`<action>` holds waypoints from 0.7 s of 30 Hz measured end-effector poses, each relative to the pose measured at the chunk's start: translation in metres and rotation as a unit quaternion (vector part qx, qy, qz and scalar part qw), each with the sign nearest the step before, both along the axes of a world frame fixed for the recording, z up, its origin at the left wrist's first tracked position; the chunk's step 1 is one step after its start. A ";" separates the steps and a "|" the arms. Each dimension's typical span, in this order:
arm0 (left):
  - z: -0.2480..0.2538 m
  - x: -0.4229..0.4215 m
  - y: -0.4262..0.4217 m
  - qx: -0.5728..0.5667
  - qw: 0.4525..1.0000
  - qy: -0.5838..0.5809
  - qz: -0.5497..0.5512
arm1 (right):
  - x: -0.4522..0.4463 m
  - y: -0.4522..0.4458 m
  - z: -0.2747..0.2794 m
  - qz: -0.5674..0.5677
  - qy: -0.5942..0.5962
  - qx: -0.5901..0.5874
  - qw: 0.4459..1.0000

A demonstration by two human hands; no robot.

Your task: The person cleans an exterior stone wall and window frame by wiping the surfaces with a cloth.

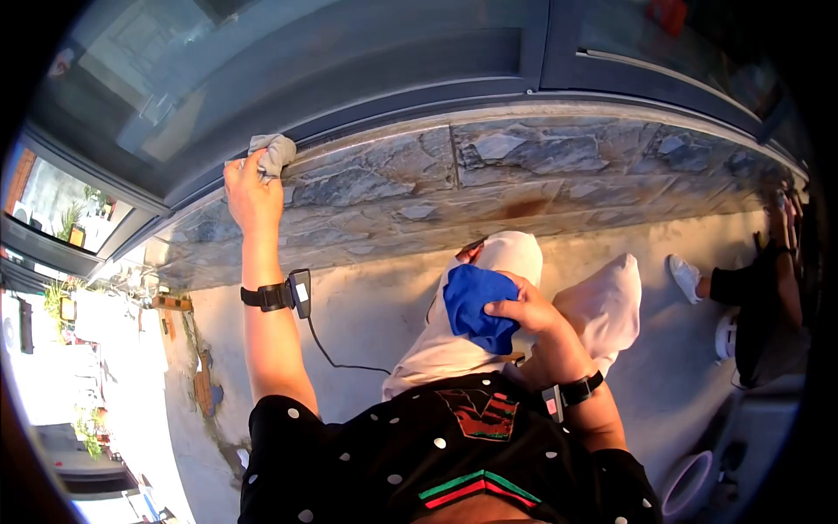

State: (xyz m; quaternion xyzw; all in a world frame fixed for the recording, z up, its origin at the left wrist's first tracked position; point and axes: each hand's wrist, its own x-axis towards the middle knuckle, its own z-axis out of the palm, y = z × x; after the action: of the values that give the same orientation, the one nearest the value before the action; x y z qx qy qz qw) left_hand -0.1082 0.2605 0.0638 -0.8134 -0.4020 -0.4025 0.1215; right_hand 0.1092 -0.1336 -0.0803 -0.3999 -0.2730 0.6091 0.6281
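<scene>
My left hand (254, 194) reaches forward with its fingers closed on a crumpled grey cloth (274, 155). That cloth rests against the lower edge of the dark window frame (349, 127), just above the stone-tiled wall (375, 179). Close to my lap, my right hand (529, 307) grips a bunched blue cloth (478, 306), thumb on top and the other fingers partly hidden. The blue cloth hangs over my light trousers (511, 253). Straps with small grey devices circle both wrists, and a cable runs from the left one.
Glass panes (262, 70) rise above the frame. On the right, another person in dark clothes (742, 297) is close to the wall, one white shoe (685, 278) on the concrete floor (349, 323). A round pale rim (687, 483) shows at the lower right. Potted plants stand left.
</scene>
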 end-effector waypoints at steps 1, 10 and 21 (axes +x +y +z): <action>-0.006 -0.018 0.011 -0.018 0.999 -0.044 0.015 | 0.000 -0.002 0.002 0.009 -0.013 0.001 1.000; -0.025 0.003 0.000 -0.111 0.989 -0.101 0.004 | 0.004 -0.011 0.005 0.018 -0.055 -0.016 0.998; 0.015 0.188 -0.152 -0.047 0.964 0.071 -0.253 | 0.012 -0.010 0.004 0.013 -0.048 -0.038 0.998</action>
State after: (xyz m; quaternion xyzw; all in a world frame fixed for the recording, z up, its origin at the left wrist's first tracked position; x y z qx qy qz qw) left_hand 0.0799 0.1088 0.0787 -0.9201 -0.1917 -0.3416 0.0058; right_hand 0.1209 -0.1435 -0.0760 -0.4488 -0.2850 0.6072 0.5905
